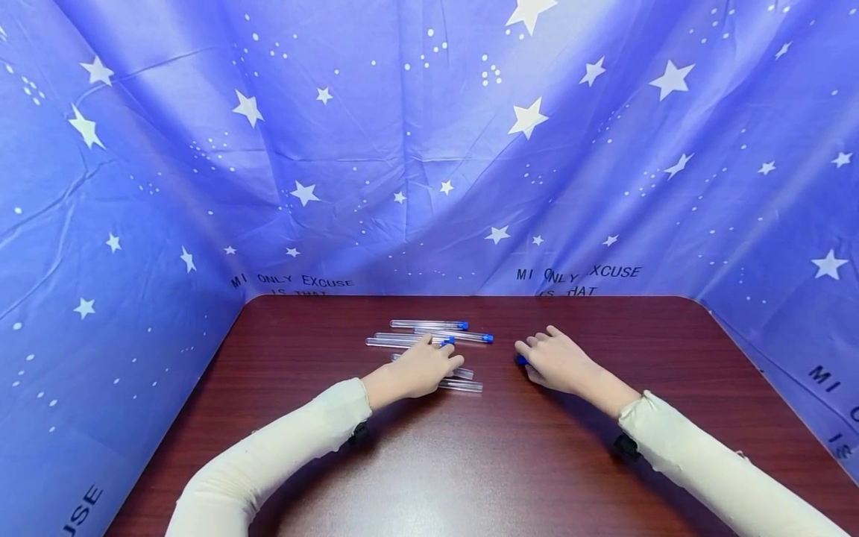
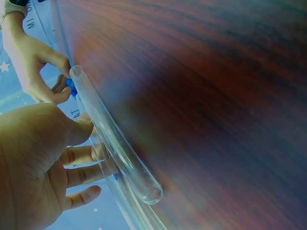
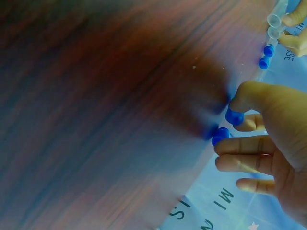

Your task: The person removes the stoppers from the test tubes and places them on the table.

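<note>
Several clear test tubes lie on the table. My left hand (image 1: 424,371) reaches over them, its thumb and fingers pinching an uncapped test tube (image 1: 461,373). Nearer me lies another uncapped tube (image 2: 117,139), open end toward the right hand. Between thumb and index finger, my right hand (image 1: 555,361) pinches a blue cap (image 3: 235,116). A second blue cap (image 3: 220,136) sits on the table right at its middle fingertip. Beyond the left hand are tubes with blue caps on, among them the farthest capped tube (image 1: 426,324) and one jutting right (image 1: 463,336).
The dark red wooden table (image 1: 416,477) has rounded far corners. A blue curtain (image 1: 403,149) with white stars and lettering hangs along its back and sides. Pale sleeves (image 1: 295,432) cover both arms, with a dark device (image 1: 627,446) at the wrist.
</note>
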Demonstrator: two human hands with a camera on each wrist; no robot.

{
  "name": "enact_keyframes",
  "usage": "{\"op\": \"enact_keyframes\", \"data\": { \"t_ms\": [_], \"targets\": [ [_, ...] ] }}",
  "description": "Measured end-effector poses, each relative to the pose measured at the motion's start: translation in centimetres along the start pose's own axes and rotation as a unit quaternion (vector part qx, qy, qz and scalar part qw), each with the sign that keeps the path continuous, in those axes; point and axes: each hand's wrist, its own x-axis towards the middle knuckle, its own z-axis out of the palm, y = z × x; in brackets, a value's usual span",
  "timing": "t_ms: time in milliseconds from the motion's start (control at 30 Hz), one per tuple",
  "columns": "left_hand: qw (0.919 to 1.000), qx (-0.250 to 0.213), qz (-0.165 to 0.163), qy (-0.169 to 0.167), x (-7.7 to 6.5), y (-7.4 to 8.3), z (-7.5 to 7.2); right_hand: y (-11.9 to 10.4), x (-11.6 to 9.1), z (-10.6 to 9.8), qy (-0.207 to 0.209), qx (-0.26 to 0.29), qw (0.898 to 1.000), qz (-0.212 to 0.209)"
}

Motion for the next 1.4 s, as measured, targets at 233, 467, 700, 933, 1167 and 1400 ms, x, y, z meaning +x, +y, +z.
{"op": "enact_keyframes", "data": {
  "t_ms": [233,467,700,933,1167,1400],
  "targets": [
    [0.9997,-0.013,-0.008,-0.018,0.01,0.06,-0.03,0.29,0.14,0.71,0.08,-0.037,0.996,-0.022],
    [0.9996,-0.014,-0.01,-0.023,0.04,0.08,-0.04,0.33,0.1,1.03,0.072,-0.056,0.996,-0.008],
    [0.9999,0.005,-0.008,-0.014,0.17,0.11,0.1,0.21,-0.05,0.81,0.071,-0.06,0.996,0.002],
    [0.9998,0.008,-0.005,-0.019,0.16,0.15,0.19,0.27,-0.14,0.7,0.055,-0.062,0.997,0.009],
    [0.9998,0.005,-0.006,-0.016,0.15,0.12,0.35,0.24,-0.16,0.53,0.06,-0.06,0.996,0.009],
    [0.9999,0.009,-0.007,-0.01,0.16,0.06,0.47,0.21,-0.15,0.5,0.044,-0.061,0.997,0.017]
  ]
}}
